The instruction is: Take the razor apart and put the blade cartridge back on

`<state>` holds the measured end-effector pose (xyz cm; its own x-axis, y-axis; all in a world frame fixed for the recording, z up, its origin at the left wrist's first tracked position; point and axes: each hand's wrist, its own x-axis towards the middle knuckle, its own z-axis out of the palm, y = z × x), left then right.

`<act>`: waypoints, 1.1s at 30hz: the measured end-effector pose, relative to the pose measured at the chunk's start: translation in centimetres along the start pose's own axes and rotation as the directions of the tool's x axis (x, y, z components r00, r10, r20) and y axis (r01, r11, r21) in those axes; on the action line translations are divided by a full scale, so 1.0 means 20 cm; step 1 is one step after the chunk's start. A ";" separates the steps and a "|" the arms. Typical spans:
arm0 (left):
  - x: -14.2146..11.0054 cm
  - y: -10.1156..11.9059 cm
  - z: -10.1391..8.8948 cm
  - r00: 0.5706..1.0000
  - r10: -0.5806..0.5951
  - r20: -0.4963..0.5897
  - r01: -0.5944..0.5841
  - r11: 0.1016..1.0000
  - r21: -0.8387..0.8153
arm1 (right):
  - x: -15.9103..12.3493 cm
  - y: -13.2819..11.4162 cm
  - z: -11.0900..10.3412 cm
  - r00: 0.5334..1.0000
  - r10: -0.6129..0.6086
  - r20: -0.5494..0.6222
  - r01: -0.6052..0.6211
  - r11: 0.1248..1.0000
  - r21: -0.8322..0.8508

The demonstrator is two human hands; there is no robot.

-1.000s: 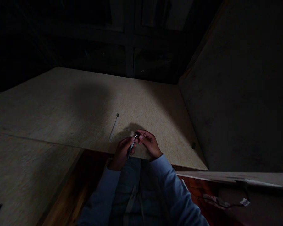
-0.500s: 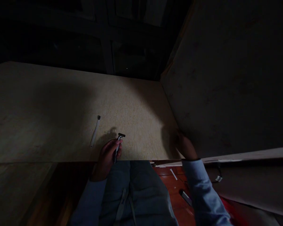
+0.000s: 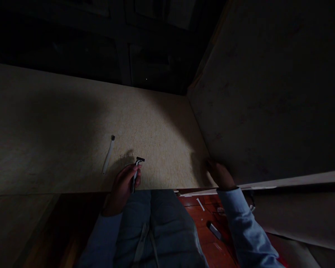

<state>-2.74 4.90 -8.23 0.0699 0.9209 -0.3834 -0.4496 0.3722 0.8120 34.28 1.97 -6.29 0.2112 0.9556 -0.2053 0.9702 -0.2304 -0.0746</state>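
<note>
My left hand (image 3: 122,188) is closed round the handle of a small razor (image 3: 136,168), whose dark head points away from me over the near edge of a pale chipboard panel (image 3: 72,123). My right hand (image 3: 220,174) reaches to the right corner of that panel, where an upright board (image 3: 268,93) meets it; its fingers are in shadow and I cannot see what they touch. A thin white stick with a dark tip (image 3: 108,154) lies on the panel just left of the razor.
The scene is very dark. My legs in grey trousers (image 3: 162,230) are below the panel edge. On the red-brown floor (image 3: 209,216) lie a small dark object (image 3: 214,230) and a white sliver (image 3: 200,204). Another pale board (image 3: 16,223) lies at the lower left.
A second ago both hands held the razor together. My right hand has let go and moved right to the panel's corner. My left hand keeps the razor.
</note>
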 end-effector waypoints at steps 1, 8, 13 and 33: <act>0.00 0.00 0.00 1.000 0.001 0.007 -0.001 1.000 -0.003 | 0.00 0.01 0.01 1.000 -0.011 -0.009 0.011 1.000 0.004; -0.01 -0.01 0.00 0.997 0.067 0.034 -0.069 0.996 0.049 | 0.02 0.00 0.04 0.995 -0.089 -0.054 0.088 0.996 -0.026; -0.03 -0.02 0.03 0.991 0.126 0.035 -0.129 0.985 0.112 | 0.05 -0.09 -0.01 0.997 -0.064 -0.031 0.058 0.985 -0.162; -0.03 -0.14 -0.14 0.919 0.180 0.352 -0.178 0.983 -0.037 | 0.21 -1.27 0.07 0.607 -0.696 -0.383 0.794 0.548 0.263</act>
<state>-4.01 2.93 -11.39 0.2966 0.9536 -0.0511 -0.4879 0.1973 0.8503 10.31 11.64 -6.62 -0.5019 0.8110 0.3007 0.6684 0.5843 -0.4602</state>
